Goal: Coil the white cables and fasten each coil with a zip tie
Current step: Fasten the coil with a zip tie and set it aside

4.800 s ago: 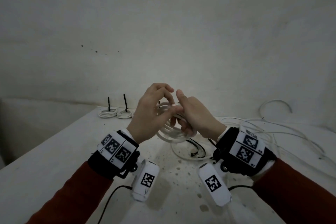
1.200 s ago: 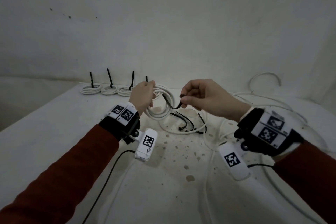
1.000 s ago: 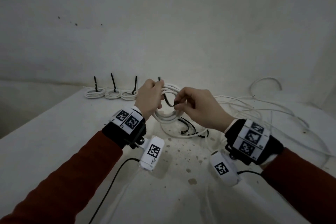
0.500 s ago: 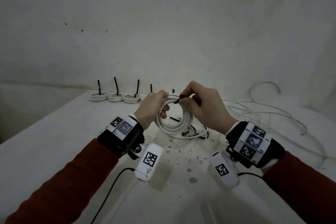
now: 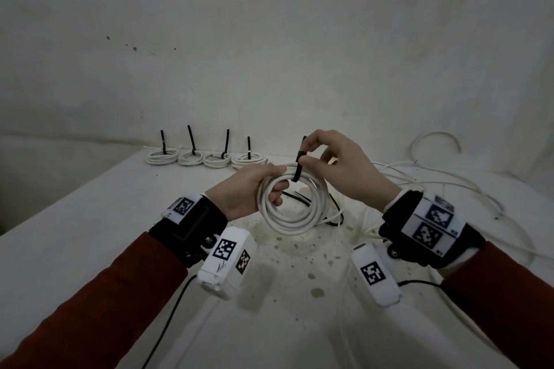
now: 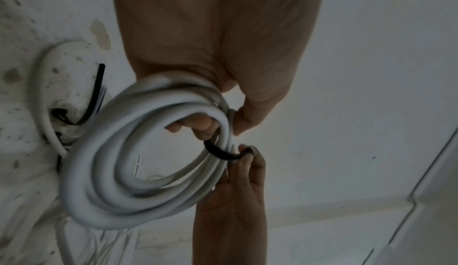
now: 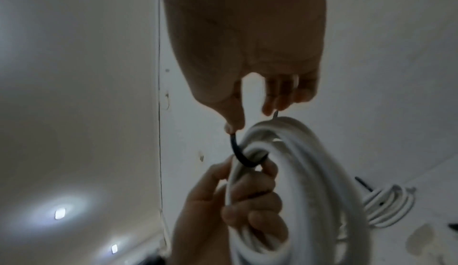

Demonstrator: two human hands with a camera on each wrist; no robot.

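So, in the head view my left hand point(image 5: 242, 192) sits at centre frame, fingers curled through and round the white coil point(image 5: 295, 205), which hangs upright above the stained table point(image 5: 90, 219). My right hand point(image 5: 338, 171), just right of it, pinches the black zip tie point(image 5: 299, 166) where it wraps over the top of the coil, its tail poking up past my fingertips. Left of centre along the back edge of the table lie four finished coils point(image 5: 207, 157) in a row, each with a black tie tail standing up. In the right part of the frame loose white cable point(image 5: 449, 186) sprawls uncoiled, and a few spare zip ties point(image 5: 302, 198) lie on the table behind the coil. In the left wrist view the coil point(image 6: 148, 151) fills the centre, my left hand point(image 6: 218, 44) gripping it from above, and the zip tie point(image 6: 220, 152) loops round the strands at centre right into my right fingertips point(image 6: 247, 157). In the right wrist view my right hand point(image 7: 247, 44) comes down from the top, thumb and fingers pinching the zip tie point(image 7: 239, 151) at mid-frame, while my left hand point(image 7: 235, 210) clasps the coil point(image 7: 310, 191) below. I judge four coils done, this fifth wound with its tie on but not yet pulled snug, and the loose cable left.
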